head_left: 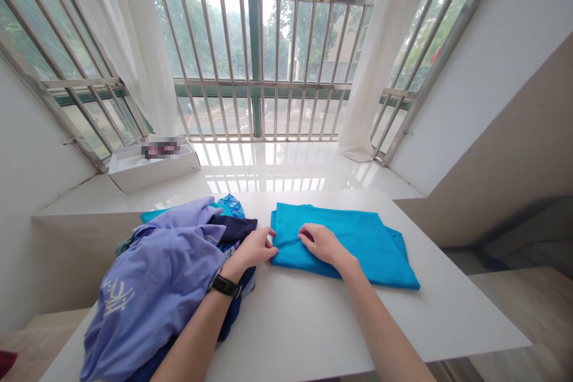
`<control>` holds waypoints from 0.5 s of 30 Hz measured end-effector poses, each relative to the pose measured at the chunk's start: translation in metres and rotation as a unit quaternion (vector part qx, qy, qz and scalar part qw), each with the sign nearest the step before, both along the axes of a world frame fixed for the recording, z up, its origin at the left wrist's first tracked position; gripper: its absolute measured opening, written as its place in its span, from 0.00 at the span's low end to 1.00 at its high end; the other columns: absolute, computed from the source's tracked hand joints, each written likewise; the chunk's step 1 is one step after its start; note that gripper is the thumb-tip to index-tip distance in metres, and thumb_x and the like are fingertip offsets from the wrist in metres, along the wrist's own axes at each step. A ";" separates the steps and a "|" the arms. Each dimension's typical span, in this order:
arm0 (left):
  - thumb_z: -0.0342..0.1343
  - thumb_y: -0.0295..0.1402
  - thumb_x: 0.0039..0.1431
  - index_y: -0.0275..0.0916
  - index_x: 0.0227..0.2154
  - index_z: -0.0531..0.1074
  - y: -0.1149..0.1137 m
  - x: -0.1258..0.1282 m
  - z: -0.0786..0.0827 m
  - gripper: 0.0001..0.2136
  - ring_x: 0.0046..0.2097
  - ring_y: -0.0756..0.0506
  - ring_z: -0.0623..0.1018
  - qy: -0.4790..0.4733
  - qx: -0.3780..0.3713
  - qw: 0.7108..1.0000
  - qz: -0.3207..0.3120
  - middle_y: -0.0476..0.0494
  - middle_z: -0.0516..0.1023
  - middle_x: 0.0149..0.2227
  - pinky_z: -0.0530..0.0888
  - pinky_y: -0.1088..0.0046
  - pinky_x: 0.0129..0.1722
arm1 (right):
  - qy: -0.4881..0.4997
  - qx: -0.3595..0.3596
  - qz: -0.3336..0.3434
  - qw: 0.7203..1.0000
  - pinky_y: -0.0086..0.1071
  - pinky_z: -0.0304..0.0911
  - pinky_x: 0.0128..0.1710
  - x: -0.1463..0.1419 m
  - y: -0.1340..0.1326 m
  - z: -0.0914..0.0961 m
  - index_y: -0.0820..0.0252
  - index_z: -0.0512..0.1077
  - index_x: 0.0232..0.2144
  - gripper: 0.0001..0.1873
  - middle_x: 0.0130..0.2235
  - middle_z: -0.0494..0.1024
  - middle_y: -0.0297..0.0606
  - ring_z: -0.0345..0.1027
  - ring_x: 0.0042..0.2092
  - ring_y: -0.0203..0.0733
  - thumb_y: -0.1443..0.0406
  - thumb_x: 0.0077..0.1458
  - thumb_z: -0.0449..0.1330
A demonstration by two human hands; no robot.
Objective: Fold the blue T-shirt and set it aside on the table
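A folded turquoise cloth (358, 242) lies on the white table (313, 322). My left hand (255, 248), with a black watch on its wrist, pinches the cloth's left edge. My right hand (320, 242) rests on top of the cloth near that same edge, fingers curled and pressing down on the fabric. To the left sits a heap of clothes (156, 286), with a lilac shirt on top and dark blue and turquoise pieces beneath it.
A white box (154, 167) stands on the glossy window sill (277, 170) behind the table. Barred windows and white curtains (376, 59) fill the back. A beige wall slopes down at the right.
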State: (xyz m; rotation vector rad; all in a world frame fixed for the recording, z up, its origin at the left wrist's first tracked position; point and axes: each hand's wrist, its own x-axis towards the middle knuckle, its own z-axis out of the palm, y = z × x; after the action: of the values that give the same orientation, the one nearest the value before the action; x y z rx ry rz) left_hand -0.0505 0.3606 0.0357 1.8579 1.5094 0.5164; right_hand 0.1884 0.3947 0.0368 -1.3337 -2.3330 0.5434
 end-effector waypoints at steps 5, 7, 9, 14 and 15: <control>0.52 0.30 0.61 0.37 0.51 0.70 -0.003 0.014 0.001 0.16 0.54 0.39 0.76 0.060 0.216 0.972 0.065 0.36 0.76 0.52 0.72 0.62 0.54 | -0.013 0.009 0.006 1.000 0.32 0.67 0.43 0.005 0.004 0.004 0.54 0.76 0.40 0.12 0.41 0.80 0.38 0.73 0.41 0.42 0.59 0.63 0.54; 0.49 0.36 0.67 0.35 0.56 0.68 -0.005 0.025 -0.003 0.18 0.64 0.37 0.66 0.087 0.267 0.959 0.040 0.32 0.68 0.62 0.65 0.58 0.62 | -0.017 0.026 -0.023 0.999 0.36 0.67 0.48 0.014 0.008 0.004 0.56 0.75 0.43 0.15 0.45 0.79 0.42 0.72 0.46 0.45 0.58 0.64 0.51; 0.47 0.40 0.69 0.33 0.61 0.63 -0.008 0.034 -0.010 0.23 0.69 0.34 0.57 0.138 0.254 0.957 -0.013 0.30 0.59 0.67 0.59 0.54 0.66 | -0.025 0.043 -0.059 0.997 0.41 0.64 0.55 0.031 0.010 0.000 0.58 0.74 0.47 0.18 0.51 0.77 0.47 0.69 0.53 0.49 0.58 0.63 0.50; 0.41 0.47 0.71 0.35 0.68 0.54 -0.013 0.037 -0.022 0.29 0.71 0.32 0.48 0.240 0.182 0.950 -0.077 0.30 0.48 0.71 0.54 0.50 0.67 | -0.122 0.071 -0.186 0.972 0.55 0.46 0.66 0.095 0.000 -0.023 0.65 0.67 0.59 0.32 0.66 0.61 0.55 0.49 0.68 0.62 0.50 0.61 0.51; 0.40 0.47 0.71 0.35 0.68 0.53 -0.013 0.036 -0.022 0.30 0.71 0.32 0.47 0.248 0.177 0.949 -0.079 0.30 0.47 0.71 0.53 0.50 0.67 | -0.159 0.063 -0.216 0.961 0.54 0.44 0.67 0.107 -0.004 -0.028 0.64 0.64 0.62 0.35 0.68 0.58 0.54 0.45 0.70 0.61 0.48 0.61 0.49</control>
State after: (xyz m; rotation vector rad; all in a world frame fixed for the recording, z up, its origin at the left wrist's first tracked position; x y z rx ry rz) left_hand -0.0143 0.3473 0.0138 2.5068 1.6368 0.2620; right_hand 0.2952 0.3911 0.0089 -1.9088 -2.1571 0.0440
